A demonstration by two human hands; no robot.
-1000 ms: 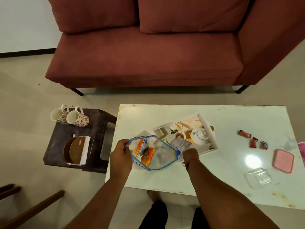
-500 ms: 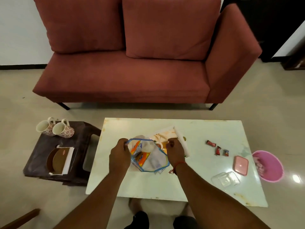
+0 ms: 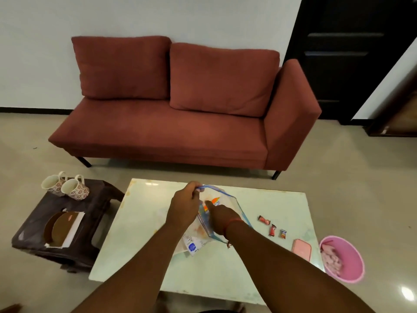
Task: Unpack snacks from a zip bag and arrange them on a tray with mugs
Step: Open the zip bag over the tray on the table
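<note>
My left hand (image 3: pixel 184 210) pinches the blue zip edge of the clear zip bag (image 3: pixel 228 208), holding its mouth up and open above the pale tabletop (image 3: pixel 144 233). My right hand (image 3: pixel 220 216) is inside that mouth, reaching toward twelve o'clock; I cannot tell whether its fingers have closed on anything. The orange snack packet (image 3: pixel 215 200) lies in the bag just beyond my right fingertips, at about eleven o'clock from them, so my right grip is the nearer one. The packet's long axis seems to run roughly along my reach. Three small wrapped candies (image 3: pixel 272 229) sit on the tabletop at three o'clock of the bag. Two floral mugs (image 3: pixel 65 187) lie tipped on a dark stool (image 3: pixel 94 213), far off at nine o'clock. The bag and my arms hide the tray.
</note>
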